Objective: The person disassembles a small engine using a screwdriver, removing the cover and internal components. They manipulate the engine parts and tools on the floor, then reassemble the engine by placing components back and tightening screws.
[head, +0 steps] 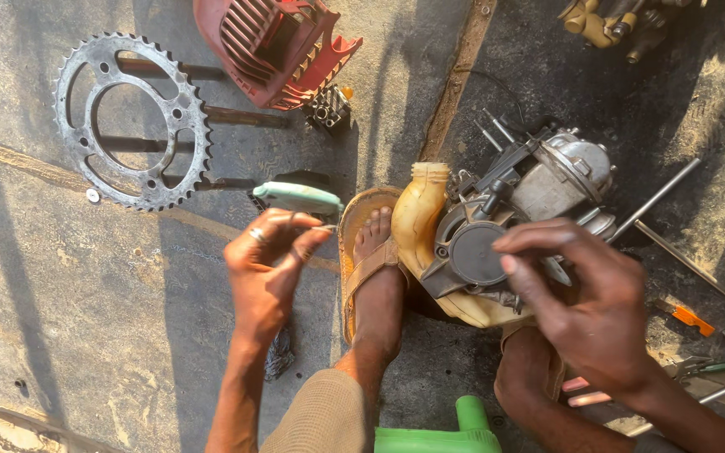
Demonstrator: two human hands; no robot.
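While the left hand (266,268) is pinching a green-handled tool (297,198), the right hand (585,298) is resting spread-fingered on a small engine (509,226); bare concrete floor (86,294) is lying open leftward.

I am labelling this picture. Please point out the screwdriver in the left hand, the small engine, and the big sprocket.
screwdriver (297,197), head view, on its pale green handle.
small engine (472,252), head view, on its round dark cover.
sprocket (185,113), head view, on its toothed right rim.
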